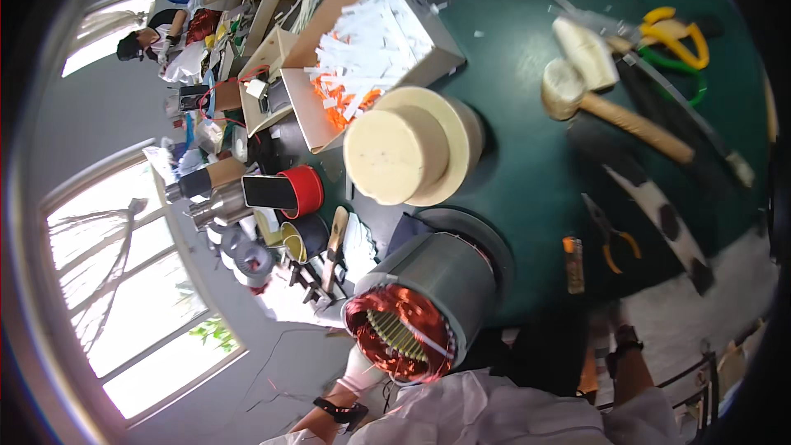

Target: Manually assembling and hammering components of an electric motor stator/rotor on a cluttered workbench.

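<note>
A grey cylindrical motor stator (420, 280) with red-brown copper windings (412, 321) around a slotted bore stands at the near edge of the green table. My left hand (361, 371) is against its lower left side; the fingers are hidden behind the housing. Low on the right, by the table edge, hangs my right hand (610, 317), apart from the stator. Its fingers are too dark and blurred to read. Pliers (610, 235) with orange handles and a small orange-and-black cylinder (574, 265) lie on the table nearest that hand.
Beyond the stator sits a cream stepped round block (412, 148). A cardboard box (309, 107) holds white and orange strips. To the right lie a mallet (618, 111), yellow-handled scissors (676, 37) and a long patterned strip (663, 218). Another person (156, 37) is far left.
</note>
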`<state>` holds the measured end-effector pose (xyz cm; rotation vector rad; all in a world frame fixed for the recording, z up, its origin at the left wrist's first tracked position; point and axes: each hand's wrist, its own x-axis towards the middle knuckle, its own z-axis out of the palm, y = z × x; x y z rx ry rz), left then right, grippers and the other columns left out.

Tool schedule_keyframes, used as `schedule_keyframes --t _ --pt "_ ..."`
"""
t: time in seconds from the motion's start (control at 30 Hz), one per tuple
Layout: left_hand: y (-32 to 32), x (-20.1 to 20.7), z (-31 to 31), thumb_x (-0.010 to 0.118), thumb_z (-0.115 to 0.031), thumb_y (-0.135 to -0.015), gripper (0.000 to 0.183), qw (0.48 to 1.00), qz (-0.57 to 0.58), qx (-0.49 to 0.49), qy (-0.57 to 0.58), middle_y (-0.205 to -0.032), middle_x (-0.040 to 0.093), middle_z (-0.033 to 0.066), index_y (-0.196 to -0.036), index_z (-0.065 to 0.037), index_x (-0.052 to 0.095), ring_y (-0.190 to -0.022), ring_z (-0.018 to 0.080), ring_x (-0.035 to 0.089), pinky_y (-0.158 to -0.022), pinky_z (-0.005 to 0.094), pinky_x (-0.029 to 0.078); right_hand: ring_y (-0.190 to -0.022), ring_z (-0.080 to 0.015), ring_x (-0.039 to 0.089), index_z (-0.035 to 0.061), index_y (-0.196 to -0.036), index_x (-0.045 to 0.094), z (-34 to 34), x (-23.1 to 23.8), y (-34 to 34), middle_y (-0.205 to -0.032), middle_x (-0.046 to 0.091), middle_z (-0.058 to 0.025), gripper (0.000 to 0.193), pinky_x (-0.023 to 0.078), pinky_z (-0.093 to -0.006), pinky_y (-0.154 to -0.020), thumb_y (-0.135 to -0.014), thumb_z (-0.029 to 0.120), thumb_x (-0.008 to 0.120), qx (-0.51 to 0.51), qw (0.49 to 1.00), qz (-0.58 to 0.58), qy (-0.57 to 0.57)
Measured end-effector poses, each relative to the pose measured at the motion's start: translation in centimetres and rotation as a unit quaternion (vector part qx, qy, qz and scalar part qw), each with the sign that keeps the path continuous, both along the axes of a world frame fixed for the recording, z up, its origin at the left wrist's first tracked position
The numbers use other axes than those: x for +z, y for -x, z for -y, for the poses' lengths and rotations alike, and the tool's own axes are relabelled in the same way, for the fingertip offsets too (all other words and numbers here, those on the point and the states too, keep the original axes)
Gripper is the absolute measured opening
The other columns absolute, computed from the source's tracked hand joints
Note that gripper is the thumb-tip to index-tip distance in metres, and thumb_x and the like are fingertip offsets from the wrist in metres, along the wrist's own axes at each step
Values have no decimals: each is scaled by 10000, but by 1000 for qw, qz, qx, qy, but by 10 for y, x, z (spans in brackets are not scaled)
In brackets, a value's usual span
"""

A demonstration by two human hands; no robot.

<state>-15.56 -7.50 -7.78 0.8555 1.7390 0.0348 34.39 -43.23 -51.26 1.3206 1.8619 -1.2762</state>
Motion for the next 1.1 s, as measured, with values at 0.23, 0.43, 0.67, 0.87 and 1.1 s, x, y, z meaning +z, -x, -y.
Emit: schedule_keyframes --t 0.23,0.43,0.67,0.87,1.1 --pt "96 51 58 573 -284 -1109 398 992 34 123 26 -1435 606 75 -1466 -112 539 -1303 248 584 -1130 461 499 -1153 -412 691 4 -1193 676 -14 -53 135 -1250 716 -233 271 536 -479 -1024 -1054 202 556 26 988 -138 66" --pt "103 48 112 602 -258 -1082 362 995 -8 95 -21 -1360 622 83 -1405 -98 565 -1247 261 597 -1080 458 515 -1155 -401 695 13 -1206 690 -35 -51 97 -1255 721 -229 287 535 -480 -1034 -1037 205 560 87 979 -139 119" --pt "95 -71 134 636 -226 -1049 321 987 -15 85 -139 -1273 642 93 -1333 -82 595 -1181 276 611 -1022 454 533 -1158 -388 701 24 -1220 707 -133 -79 2 -1261 726 -224 308 533 -481 -1045 -1018 207 564 172 975 -77 120" --pt "106 -159 157 665 -200 -1021 286 960 -38 60 -272 -1198 658 101 -1271 -69 621 -1125 289 624 -972 451 549 -1160 -376 705 33 -1232 721 -224 -117 -32 -1265 730 -219 329 532 -482 -1055 -1001 209 568 213 973 -23 86" --pt "-35 -165 26 690 -91 -894 230 709 -371 -146 -582 -998 633 180 -1117 -40 657 -967 384 610 -879 484 489 -1163 -363 711 44 -1247 738 -222 -171 -112 -1271 735 -214 355 531 -484 -1066 -982 212 572 153 982 82 71"
